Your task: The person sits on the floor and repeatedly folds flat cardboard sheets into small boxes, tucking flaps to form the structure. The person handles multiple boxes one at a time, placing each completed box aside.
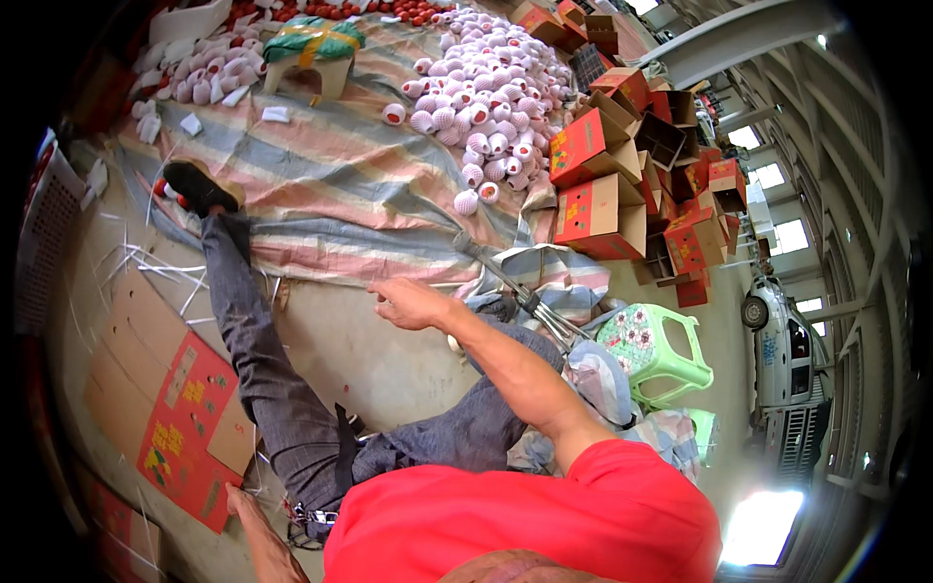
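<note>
My left hand [236, 499] is at the near corner of a flattened cardboard carton [190, 428], red printed on one side and brown on the other. Its fingers are mostly hidden, but they appear to grip the carton's edge. Over the bare floor between my legs, my right hand [413, 303] hangs in the air with its fingers loosely bent and apart. Nothing shows in it. The striped tarp [321, 194] spreads just beyond that hand.
Fruit in white foam nets [496, 97] lies heaped on the tarp. Open red cartons [603, 214] are piled to the right. A green plastic stool [671, 355] stands near my right knee, beside metal rods [535, 306]. White straps [146, 257] litter the left floor. A padded stool [311, 58] stands farther off.
</note>
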### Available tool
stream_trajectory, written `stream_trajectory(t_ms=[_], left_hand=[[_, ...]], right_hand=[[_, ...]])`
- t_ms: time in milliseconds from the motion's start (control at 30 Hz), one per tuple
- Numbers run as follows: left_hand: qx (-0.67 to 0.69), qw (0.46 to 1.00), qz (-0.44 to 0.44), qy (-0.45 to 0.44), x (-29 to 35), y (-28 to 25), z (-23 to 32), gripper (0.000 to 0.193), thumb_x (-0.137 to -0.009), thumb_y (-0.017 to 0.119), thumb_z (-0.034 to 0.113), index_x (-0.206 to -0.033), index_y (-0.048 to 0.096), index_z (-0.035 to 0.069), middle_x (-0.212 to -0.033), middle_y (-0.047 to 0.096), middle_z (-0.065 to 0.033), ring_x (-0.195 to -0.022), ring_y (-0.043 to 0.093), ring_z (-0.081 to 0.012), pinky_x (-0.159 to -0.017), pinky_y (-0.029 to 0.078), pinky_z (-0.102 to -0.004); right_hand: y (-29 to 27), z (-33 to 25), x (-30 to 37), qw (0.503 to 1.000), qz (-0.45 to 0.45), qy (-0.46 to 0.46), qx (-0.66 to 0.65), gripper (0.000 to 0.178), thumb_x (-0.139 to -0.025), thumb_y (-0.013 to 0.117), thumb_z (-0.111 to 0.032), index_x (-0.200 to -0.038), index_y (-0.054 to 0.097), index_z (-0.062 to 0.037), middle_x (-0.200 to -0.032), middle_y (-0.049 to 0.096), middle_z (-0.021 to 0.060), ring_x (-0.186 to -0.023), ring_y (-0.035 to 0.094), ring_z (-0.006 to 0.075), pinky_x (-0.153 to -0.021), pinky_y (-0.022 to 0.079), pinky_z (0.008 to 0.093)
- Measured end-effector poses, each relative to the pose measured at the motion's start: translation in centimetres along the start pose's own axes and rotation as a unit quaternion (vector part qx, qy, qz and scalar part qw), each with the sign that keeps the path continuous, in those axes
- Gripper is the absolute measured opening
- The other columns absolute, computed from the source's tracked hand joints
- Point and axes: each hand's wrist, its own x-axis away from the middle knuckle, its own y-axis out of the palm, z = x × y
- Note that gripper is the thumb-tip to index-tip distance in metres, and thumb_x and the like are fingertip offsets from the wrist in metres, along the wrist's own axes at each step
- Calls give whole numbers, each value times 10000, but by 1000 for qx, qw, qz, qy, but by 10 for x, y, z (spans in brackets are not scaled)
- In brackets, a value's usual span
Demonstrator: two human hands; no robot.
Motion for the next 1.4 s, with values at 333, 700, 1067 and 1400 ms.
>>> stream_trajectory(t_ms=[333, 700, 1067, 1400], left_hand=[[194, 975, -42, 96, -35, -15, 13, 507, -1004, 575, 72, -1505, 529, 14, -1537, 573, -156, -1380, 570, -302, -1170, 444, -461], [500, 837, 75, 210, 86, -61, 129, 280, -1052, 606, 81, -1329, 571, 51, -1170, 666, -82, -1026, 655, -234, -931, 593, -440], [242, 757, 219, 566, 186, -74, 312, 215, -1070, 594, 158, -1121, 661, -39, -975, 709, -112, -868, 612, -181, -807, 510, -346], [161, 593, 170, 770, 391, -78, 393, 176, -1123, 568, 177, -1143, 661, 29, -946, 651, -18, -867, 553, -92, -793, 463, -246]], right_hand=[[5, 45, -16, 997, -44, 39, 48, 450, -1020, 607, -248, -1411, 598, -25, -1258, 707, 255, -1190, 663, 438, -1010, 525, 508], [0, -14, 2, 998, -43, -25, -29, 449, -1038, 619, -193, -1422, 591, 39, -1228, 753, 240, -1127, 742, 327, -986, 558, 393], [-2, 3, 3, 999, -8, -20, -36, 472, -1012, 640, -193, -1427, 598, 28, -1216, 751, 247, -1129, 735, 355, -983, 558, 421], [14, 52, 25, 991, 61, 10, -116, 506, -1016, 660, -203, -1463, 565, 15, -1258, 740, 236, -1141, 737, 321, -969, 568, 402]])
